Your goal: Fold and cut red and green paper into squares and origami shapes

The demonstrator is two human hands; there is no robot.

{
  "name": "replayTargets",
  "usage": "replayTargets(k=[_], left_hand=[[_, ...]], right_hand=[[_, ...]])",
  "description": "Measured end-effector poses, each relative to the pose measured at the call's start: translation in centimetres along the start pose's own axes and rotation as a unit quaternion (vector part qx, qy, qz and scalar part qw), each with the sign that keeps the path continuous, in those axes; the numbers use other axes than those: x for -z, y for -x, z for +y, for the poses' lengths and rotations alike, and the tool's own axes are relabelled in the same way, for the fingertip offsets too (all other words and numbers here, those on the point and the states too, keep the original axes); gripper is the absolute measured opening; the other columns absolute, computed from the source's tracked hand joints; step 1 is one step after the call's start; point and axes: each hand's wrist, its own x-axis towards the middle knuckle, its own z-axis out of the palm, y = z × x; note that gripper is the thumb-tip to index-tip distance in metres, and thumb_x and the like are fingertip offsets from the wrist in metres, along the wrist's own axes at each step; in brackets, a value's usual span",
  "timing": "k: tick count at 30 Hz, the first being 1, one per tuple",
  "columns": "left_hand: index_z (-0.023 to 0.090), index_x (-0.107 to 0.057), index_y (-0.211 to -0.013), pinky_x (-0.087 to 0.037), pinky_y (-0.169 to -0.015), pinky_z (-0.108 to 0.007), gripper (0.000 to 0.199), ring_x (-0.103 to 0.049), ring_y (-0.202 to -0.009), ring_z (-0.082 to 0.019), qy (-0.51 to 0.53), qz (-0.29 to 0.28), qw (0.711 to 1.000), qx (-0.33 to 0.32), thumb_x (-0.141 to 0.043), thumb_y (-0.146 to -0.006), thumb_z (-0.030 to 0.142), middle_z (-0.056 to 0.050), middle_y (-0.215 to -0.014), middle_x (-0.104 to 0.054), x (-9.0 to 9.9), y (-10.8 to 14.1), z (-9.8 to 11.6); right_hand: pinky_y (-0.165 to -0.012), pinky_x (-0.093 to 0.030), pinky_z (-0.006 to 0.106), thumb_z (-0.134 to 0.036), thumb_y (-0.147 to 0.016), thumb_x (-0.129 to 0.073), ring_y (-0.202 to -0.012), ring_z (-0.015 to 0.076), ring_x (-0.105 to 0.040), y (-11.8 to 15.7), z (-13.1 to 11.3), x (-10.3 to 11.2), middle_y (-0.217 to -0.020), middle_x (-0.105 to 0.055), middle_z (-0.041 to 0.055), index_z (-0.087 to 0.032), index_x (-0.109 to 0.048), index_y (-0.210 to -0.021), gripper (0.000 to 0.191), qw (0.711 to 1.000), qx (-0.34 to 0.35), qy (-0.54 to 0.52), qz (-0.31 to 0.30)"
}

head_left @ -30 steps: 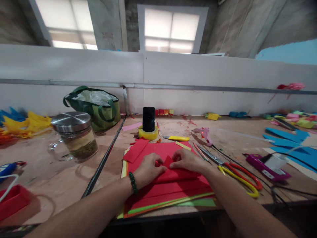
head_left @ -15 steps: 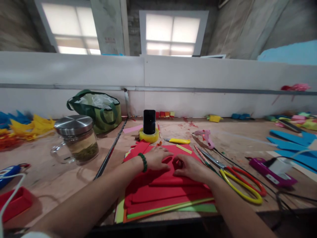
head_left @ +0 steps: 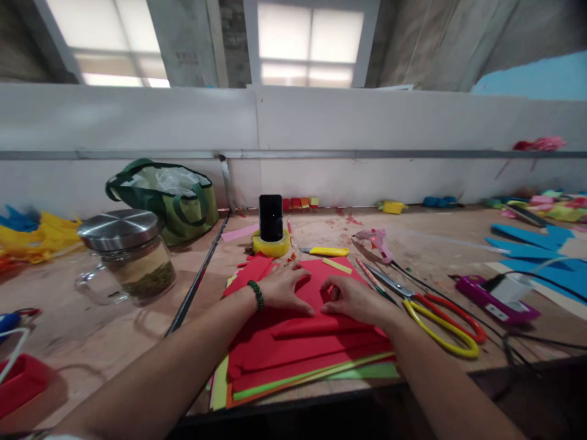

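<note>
A stack of red paper sheets (head_left: pixel 293 354) lies before me, with yellow, green and orange sheets showing under its near edge. The top red sheet (head_left: pixel 316 326) has a raised, folded-looking near edge. My left hand (head_left: pixel 284 289), with a green bead bracelet (head_left: pixel 255 296) on the wrist, rests over it, thumb and fingers spread apart. Facing it, my right hand (head_left: pixel 351 298) has its fingers curled toward the thumb at the red sheet; its fingertips are partly hidden. A narrow yellow strip (head_left: pixel 337 265) lies just beyond both hands.
Scissors (head_left: pixel 431 318) with red and yellow handles lie right of the stack. Beyond are a yellow utility knife (head_left: pixel 328 251), a pink glue gun (head_left: pixel 378 243) and an upright phone (head_left: pixel 271 218). A glass tea mug (head_left: pixel 137 269) and green bag (head_left: pixel 183 208) stand left. A purple power strip (head_left: pixel 498 300) lies right.
My left hand has opened wider, its thumb now apart from the fingers and lower on the red sheet. My right hand stays curled in nearly the same place. The view has shifted slightly.
</note>
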Motion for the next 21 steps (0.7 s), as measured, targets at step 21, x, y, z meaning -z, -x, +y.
replayTargets(k=[21], left_hand=[[0.021,-0.063,-0.112,-0.039,-0.098,-0.044,0.064,-0.052,-0.112,-0.031,-0.012,0.055,0.998,0.011,-0.064,-0.072,0.07,-0.011,-0.12,-0.059,-1.3,-0.3,0.1]], right_hand=[[-0.056,-0.035,0.027,-0.044,-0.063,-0.077,-0.072,0.0203,-0.061,0.6,-2.0,0.6,-0.075,-0.07,0.0033,-0.02,-0.069,-0.077,0.029,0.992,-0.088,0.091,0.021]])
